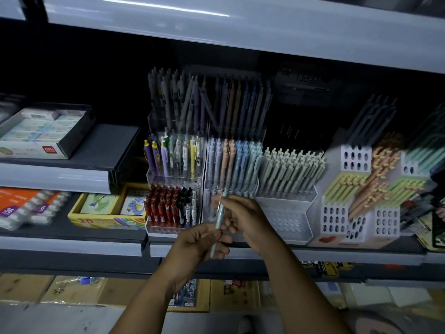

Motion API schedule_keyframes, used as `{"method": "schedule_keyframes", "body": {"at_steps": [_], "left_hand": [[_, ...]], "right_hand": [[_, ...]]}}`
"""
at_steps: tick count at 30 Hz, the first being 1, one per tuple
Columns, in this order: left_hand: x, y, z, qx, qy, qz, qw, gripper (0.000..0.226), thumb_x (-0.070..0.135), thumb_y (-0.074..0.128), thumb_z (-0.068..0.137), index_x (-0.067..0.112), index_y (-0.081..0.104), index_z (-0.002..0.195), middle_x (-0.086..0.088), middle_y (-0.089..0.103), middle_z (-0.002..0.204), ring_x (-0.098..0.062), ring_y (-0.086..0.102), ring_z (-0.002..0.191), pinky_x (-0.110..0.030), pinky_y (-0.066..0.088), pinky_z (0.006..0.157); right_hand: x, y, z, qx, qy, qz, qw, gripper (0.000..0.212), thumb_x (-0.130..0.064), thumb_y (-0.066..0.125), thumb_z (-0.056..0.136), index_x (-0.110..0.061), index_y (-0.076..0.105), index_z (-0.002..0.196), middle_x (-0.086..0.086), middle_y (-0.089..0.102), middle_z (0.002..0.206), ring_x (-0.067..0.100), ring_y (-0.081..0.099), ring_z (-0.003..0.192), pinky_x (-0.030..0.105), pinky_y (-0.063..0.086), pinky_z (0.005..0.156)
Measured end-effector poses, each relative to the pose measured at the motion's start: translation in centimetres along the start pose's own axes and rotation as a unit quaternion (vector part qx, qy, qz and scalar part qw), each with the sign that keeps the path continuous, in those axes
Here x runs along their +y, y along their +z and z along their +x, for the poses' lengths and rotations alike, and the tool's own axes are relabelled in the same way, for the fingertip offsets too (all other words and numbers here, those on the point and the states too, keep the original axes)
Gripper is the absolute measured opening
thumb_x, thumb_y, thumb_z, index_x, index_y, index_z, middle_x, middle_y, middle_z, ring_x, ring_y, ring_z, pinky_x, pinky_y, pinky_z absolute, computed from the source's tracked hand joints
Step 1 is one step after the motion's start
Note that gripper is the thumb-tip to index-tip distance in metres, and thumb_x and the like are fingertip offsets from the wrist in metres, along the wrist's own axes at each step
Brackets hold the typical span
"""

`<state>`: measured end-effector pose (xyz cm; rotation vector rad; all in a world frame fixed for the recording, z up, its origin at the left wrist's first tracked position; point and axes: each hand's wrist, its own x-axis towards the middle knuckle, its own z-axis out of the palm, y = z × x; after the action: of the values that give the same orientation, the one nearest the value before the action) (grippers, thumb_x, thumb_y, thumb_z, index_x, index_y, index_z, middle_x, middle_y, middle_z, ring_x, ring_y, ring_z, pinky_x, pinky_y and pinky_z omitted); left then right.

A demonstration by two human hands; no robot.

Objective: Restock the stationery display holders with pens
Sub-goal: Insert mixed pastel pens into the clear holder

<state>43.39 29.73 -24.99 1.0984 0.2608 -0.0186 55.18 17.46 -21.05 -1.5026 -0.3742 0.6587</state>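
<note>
A person is holding a pale pen (pixel 218 220) nearly upright, the left hand (pixel 197 244) gripping its lower end and the right hand (pixel 245 220) pinching it higher up, nearer the clear holder (pixel 248 186) standing just beyond the fingers.

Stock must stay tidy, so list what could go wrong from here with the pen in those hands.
1. The pale pen is pinched between the left hand and right hand; it might slip and drop past the shelf edge.
2. The clear tiered holder just behind is densely packed; a knuckle could tip pens.
3. Light is dim and the pastel pens look alike, so it may land in the wrong colour row.
</note>
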Motion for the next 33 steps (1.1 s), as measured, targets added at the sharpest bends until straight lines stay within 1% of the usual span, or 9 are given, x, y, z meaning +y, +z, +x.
{"method": "schedule_keyframes", "body": {"at_steps": [2, 5, 9, 13, 17, 21, 25, 28, 33], "left_hand": [[0.15, 0.07, 0.08, 0.0, 0.006, -0.003, 1.0, 0.032, 0.017, 0.059, 0.096, -0.004, 0.072, 0.116, -0.023, 0.074, 0.104, -0.023, 0.068, 0.078, -0.031, 0.057, 0.074], [0.32, 0.4, 0.17, -0.006, 0.015, -0.002, 1.0, 0.032, 0.017, 0.058, 0.096, -0.004, 0.071, 0.117, -0.023, 0.074, 0.103, -0.022, 0.068, 0.078, -0.03, 0.057, 0.074], [0.37, 0.46, 0.23, 0.0, 0.017, -0.012, 1.0, 0.03, 0.016, 0.059, 0.095, -0.002, 0.073, 0.114, -0.025, 0.074, 0.102, -0.024, 0.069, 0.077, -0.031, 0.059, 0.073], [0.35, 0.34, 0.25, -0.002, 0.019, -0.01, 1.0, 0.03, 0.016, 0.06, 0.095, -0.001, 0.074, 0.115, -0.025, 0.073, 0.103, -0.024, 0.069, 0.078, -0.032, 0.059, 0.074], [0.55, 0.18, 0.11, -0.006, 0.018, -0.018, 1.0, 0.03, 0.016, 0.06, 0.096, -0.002, 0.072, 0.116, -0.025, 0.073, 0.105, -0.025, 0.07, 0.08, -0.033, 0.059, 0.075], [0.59, 0.41, 0.04, -0.012, 0.017, -0.018, 1.0, 0.032, 0.016, 0.059, 0.095, -0.002, 0.071, 0.118, -0.025, 0.073, 0.106, -0.025, 0.07, 0.079, -0.032, 0.06, 0.075], [0.57, 0.3, 0.07, -0.009, 0.014, -0.028, 0.999, 0.031, 0.016, 0.06, 0.095, -0.003, 0.071, 0.117, -0.024, 0.073, 0.104, -0.025, 0.07, 0.079, -0.032, 0.059, 0.075], [0.31, 0.3, 0.17, -0.003, 0.013, -0.031, 0.999, 0.031, 0.014, 0.06, 0.094, -0.005, 0.07, 0.117, -0.025, 0.073, 0.1, -0.026, 0.07, 0.079, -0.033, 0.06, 0.074], [0.19, 0.45, 0.34, 0.004, 0.011, -0.036, 0.999, 0.033, 0.013, 0.062, 0.091, -0.006, 0.069, 0.117, -0.026, 0.074, 0.098, -0.027, 0.072, 0.077, -0.033, 0.061, 0.073]], "right_hand": [[-0.09, -0.08, -0.15, -0.002, -0.015, 0.013, 1.0, 0.018, -0.023, 0.064, 0.099, -0.012, 0.078, 0.101, 0.027, 0.068, 0.092, 0.018, 0.05, 0.058, 0.031, 0.037, 0.053], [0.08, -0.01, -0.03, 0.041, -0.026, 0.006, 0.999, 0.021, -0.027, 0.074, 0.093, -0.008, 0.07, 0.085, 0.016, 0.056, 0.066, 0.019, 0.05, 0.056, 0.028, 0.039, 0.051], [-0.18, -0.06, -0.23, 0.015, -0.018, 0.018, 1.0, 0.02, -0.025, 0.065, 0.098, -0.012, 0.078, 0.106, 0.014, 0.074, 0.095, 0.016, 0.047, 0.058, 0.03, 0.04, 0.056], [-0.34, 0.2, -0.41, 0.034, -0.037, 0.0, 0.999, 0.026, -0.025, 0.073, 0.093, 0.0, 0.073, 0.098, 0.016, 0.066, 0.078, 0.015, 0.044, 0.051, 0.03, 0.037, 0.054], [-0.65, 0.12, -0.64, -0.001, -0.021, -0.003, 1.0, 0.026, -0.028, 0.059, 0.102, -0.01, 0.076, 0.109, 0.008, 0.078, 0.104, 0.021, 0.046, 0.058, 0.033, 0.042, 0.063], [-0.52, 0.61, -0.7, 0.05, -0.04, 0.007, 0.998, 0.022, -0.025, 0.069, 0.096, -0.003, 0.076, 0.094, 0.019, 0.076, 0.093, 0.009, 0.052, 0.049, 0.025, 0.041, 0.051], [-0.24, 0.19, -0.69, 0.027, -0.058, -0.034, 0.997, 0.024, -0.03, 0.068, 0.097, -0.008, 0.077, 0.098, 0.028, 0.07, 0.09, 0.015, 0.047, 0.056, 0.028, 0.04, 0.055], [-0.22, -0.04, -0.86, 0.042, -0.068, -0.056, 0.995, 0.026, -0.024, 0.071, 0.096, -0.003, 0.07, 0.081, 0.005, 0.055, 0.058, 0.011, 0.048, 0.054, 0.023, 0.039, 0.052], [-0.21, -0.12, -0.8, 0.058, -0.077, -0.069, 0.993, 0.026, -0.022, 0.073, 0.094, -0.006, 0.069, 0.075, -0.007, 0.051, 0.052, 0.008, 0.048, 0.052, 0.018, 0.039, 0.051]]}}
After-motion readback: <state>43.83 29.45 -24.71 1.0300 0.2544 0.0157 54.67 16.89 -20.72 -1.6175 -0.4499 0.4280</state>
